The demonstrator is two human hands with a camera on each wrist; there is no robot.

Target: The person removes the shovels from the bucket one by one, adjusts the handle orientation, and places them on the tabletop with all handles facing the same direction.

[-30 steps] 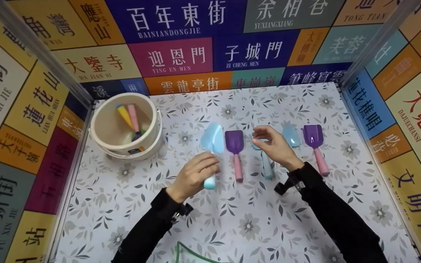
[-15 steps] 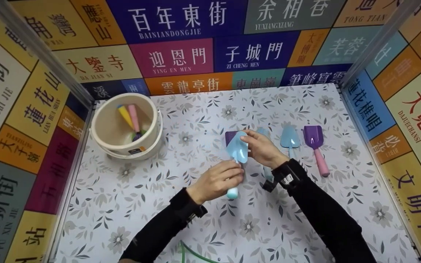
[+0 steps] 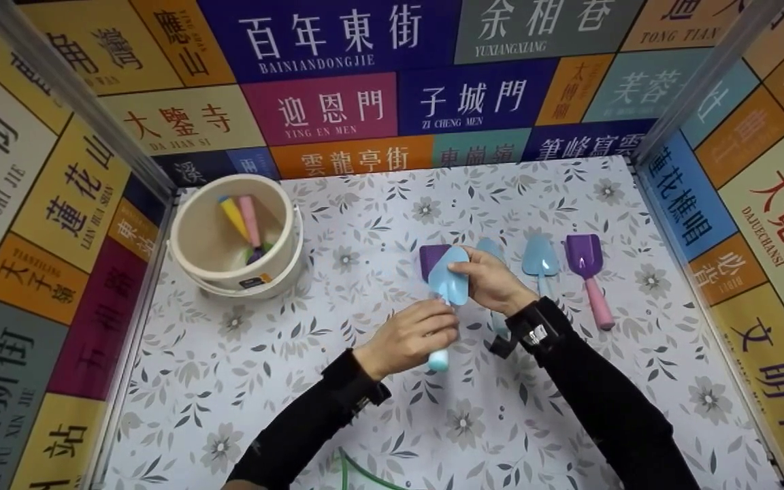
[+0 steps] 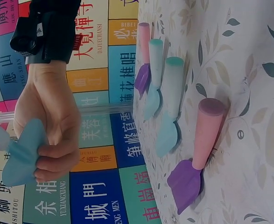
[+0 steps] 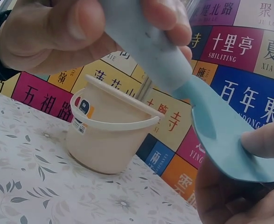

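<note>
My left hand [image 3: 409, 338] grips the pale handle of a light blue toy shovel [image 3: 448, 280], held above the table with its blade up. On the blade's right edge my right hand [image 3: 494, 280] has its thumb on the face and fingers behind. The right wrist view shows that thumb pressed on the blade [image 5: 230, 140]. Behind the held shovel lies a purple shovel [image 3: 431, 261] with a pink handle [image 4: 208, 130]. Two more light blue shovels lie to its right, one [image 3: 489, 249] partly covered by my right hand, the other [image 3: 539, 255] beside it.
A cream bucket [image 3: 191, 228] with a handle stands at the back left, holding a yellow-handled tool [image 3: 231, 215] and a pink-handled one [image 3: 248, 216]. Another purple shovel [image 3: 583, 254] lies at the right. A green cord-like loop [image 3: 344, 469] shows at the front edge. Printed walls enclose the table.
My left hand has carried the blue shovel rightward, over the purple one. My right hand has moved left from above another blue shovel and taken hold of the blade. The last half second shows only slight movement.
</note>
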